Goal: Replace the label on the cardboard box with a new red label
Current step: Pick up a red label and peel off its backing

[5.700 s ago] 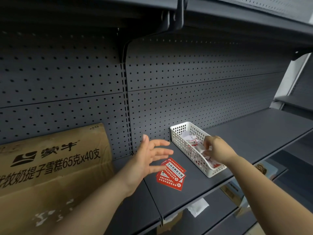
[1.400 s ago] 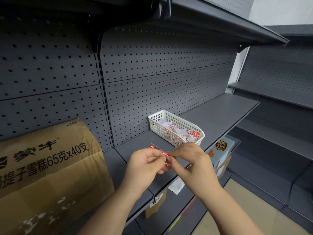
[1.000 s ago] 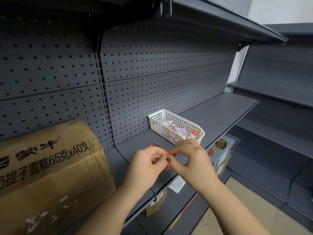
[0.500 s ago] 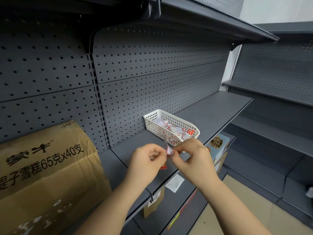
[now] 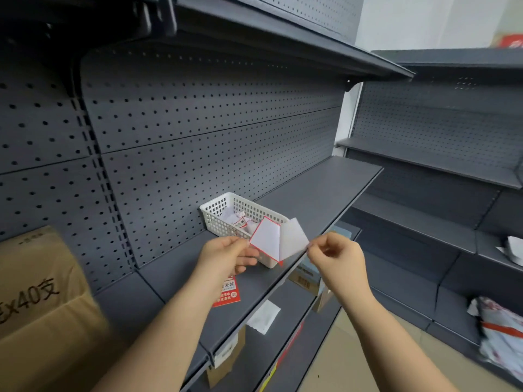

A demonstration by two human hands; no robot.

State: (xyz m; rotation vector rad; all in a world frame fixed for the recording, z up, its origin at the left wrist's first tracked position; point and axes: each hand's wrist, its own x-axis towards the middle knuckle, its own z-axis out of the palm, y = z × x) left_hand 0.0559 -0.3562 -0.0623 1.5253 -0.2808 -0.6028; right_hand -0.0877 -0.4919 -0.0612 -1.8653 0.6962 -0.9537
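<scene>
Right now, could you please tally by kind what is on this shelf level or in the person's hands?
Cardboard box: 1
White basket, with scraps inside: 1
Red labels: 2, one lying on the shelf, one pinched in the left hand
White backing sheet, pinched in the right hand: 1
Total: 5
</scene>
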